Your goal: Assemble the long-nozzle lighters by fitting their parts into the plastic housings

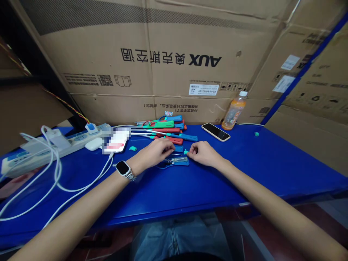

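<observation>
My right hand [202, 153] pinches a small teal plastic piece [186, 152] between thumb and fingertips. Just to its left, my left hand [160, 149] has its fingers closed; what they hold, if anything, is hidden. A thin metal rod [176, 154] shows beside the left fingertips. Below both hands lies an opened blue lighter handle [186, 163] with a clear tank [179, 159] inside. Another blue handle [178, 148] is partly covered by the left hand. Behind them are piled several long-necked lighters, among them a green one [163, 124] and a red one [174, 140].
A phone [216, 131] and an orange drink bottle [234, 110] stand back right. At left are a power strip [78, 137], white cables [58, 170] and a lit phone [117, 140]. Loose teal pieces [133, 148] lie on the blue table [212, 192]. Cardboard [163, 83] walls the back.
</observation>
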`<action>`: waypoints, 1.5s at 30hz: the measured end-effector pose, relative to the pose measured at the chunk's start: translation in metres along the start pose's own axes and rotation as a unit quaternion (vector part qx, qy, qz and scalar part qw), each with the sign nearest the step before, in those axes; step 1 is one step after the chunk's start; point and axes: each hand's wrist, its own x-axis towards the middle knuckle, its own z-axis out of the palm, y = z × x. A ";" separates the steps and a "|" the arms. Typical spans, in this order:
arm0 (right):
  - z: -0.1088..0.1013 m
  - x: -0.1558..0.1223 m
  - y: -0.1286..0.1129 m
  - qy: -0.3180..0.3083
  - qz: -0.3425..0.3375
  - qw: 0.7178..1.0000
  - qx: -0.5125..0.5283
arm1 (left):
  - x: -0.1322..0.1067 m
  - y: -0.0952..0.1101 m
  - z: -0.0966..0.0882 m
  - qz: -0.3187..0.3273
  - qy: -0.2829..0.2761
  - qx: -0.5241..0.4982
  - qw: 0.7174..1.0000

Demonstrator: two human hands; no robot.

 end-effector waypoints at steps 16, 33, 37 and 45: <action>0.002 0.013 -0.068 -0.009 -0.106 0.966 0.236 | -0.027 0.015 -0.011 -0.032 0.105 -0.091 0.990; 0.025 0.007 -0.057 0.068 -0.218 0.945 0.234 | -0.035 -0.005 -0.020 -0.131 0.095 -0.324 0.932; 0.024 0.004 -0.054 0.044 -0.252 0.945 0.203 | -0.041 -0.005 -0.031 -0.050 0.094 -0.137 0.985; 0.021 -0.006 -0.046 0.049 -0.337 0.937 0.075 | -0.045 0.000 -0.033 -0.035 0.013 -0.061 0.997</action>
